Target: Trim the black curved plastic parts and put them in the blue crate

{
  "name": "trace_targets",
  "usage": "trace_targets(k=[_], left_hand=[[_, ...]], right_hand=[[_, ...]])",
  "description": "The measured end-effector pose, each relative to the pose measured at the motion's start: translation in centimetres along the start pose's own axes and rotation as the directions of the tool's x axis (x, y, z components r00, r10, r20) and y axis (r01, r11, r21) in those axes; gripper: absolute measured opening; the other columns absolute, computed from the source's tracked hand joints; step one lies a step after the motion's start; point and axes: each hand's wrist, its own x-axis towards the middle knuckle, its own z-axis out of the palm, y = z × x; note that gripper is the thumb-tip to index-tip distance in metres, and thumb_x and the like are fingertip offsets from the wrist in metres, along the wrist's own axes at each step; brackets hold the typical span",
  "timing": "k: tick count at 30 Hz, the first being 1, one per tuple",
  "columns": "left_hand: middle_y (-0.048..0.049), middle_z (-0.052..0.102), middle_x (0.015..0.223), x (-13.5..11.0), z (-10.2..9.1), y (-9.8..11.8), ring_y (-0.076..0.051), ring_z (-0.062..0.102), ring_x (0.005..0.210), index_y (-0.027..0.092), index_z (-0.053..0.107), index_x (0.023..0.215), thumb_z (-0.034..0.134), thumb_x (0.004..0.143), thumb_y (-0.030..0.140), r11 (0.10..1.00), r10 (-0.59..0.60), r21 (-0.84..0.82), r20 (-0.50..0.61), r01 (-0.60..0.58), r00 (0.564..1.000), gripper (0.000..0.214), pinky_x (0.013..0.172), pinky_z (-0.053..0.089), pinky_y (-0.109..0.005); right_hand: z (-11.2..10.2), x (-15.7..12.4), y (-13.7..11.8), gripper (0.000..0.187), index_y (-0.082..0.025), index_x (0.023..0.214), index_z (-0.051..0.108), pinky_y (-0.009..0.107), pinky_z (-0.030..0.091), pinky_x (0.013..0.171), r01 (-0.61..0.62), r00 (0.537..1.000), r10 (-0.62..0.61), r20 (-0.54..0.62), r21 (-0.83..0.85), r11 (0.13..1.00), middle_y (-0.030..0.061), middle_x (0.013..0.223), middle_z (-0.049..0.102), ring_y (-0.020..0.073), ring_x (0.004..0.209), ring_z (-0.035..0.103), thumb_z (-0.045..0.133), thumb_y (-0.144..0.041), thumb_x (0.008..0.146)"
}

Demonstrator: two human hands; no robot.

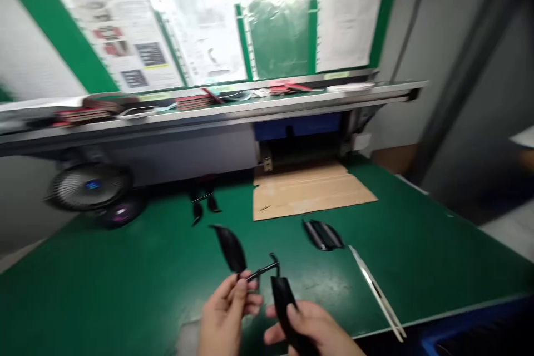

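My left hand (231, 308) is closed in a pinch on a thin black rod (262, 271) with a hooked end. A black leaf-shaped piece (231, 249) stands up from the rod beside my left fingertips. In my right hand (311, 325) is a second black curved piece (286, 303), gripped between thumb and fingers. Its upper tip lies close to the rod's hooked end; whether they touch I cannot tell. Two more black curved pieces (323, 235) lie side by side on the green table. To their right rests a pair of tweezers (377, 292).
A similar black assembly (203, 203) lies farther back on the green table (137, 283). A flat cardboard sheet (312, 194) is at the rear, a small fan (89, 186) at back left. Red items and other small things lie on a shelf (233, 108) under papers in plastic sleeves.
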Motion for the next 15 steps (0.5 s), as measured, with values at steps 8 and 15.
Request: trace_targets(k=[8, 15], left_hand=[[-0.0039, 0.060, 0.063, 1.0, -2.6, -3.2, -0.016, 0.060, 0.050, 0.013, 0.060, 0.081, 0.063, 0.079, 0.050, 0.996, -0.093, 0.043, 0.344, 0.083, 0.934, 0.037, 0.045, 0.047, -0.023], [-0.0006, 0.055, 0.058, 1.2, -2.9, -4.2, -0.013, 0.058, 0.047, 0.012, 0.056, 0.082, 0.062, 0.080, 0.049, 0.975, -0.171, -0.079, 0.320, 0.206, 0.932, 0.037, 0.043, 0.044, -0.018]], right_hand=[[-1.9, -1.9, -2.0, 0.036, -0.019, 0.125, 0.056, 0.031, 0.051, 0.071, 0.325, 0.937, -0.325, 0.131, -0.671, 0.667, 0.0110, 0.101, 0.068, 0.0224, 0.084, 0.065, 0.047, -0.026, 0.090], [-3.6, 0.1, -4.7, 0.034, -0.024, 0.097, 0.063, 0.054, 0.024, 0.107, 0.440, 0.768, -0.622, 0.152, -0.831, 0.340, 0.0055, 0.106, 0.066, 0.0258, 0.107, 0.056, 0.038, -0.008, 0.081]])
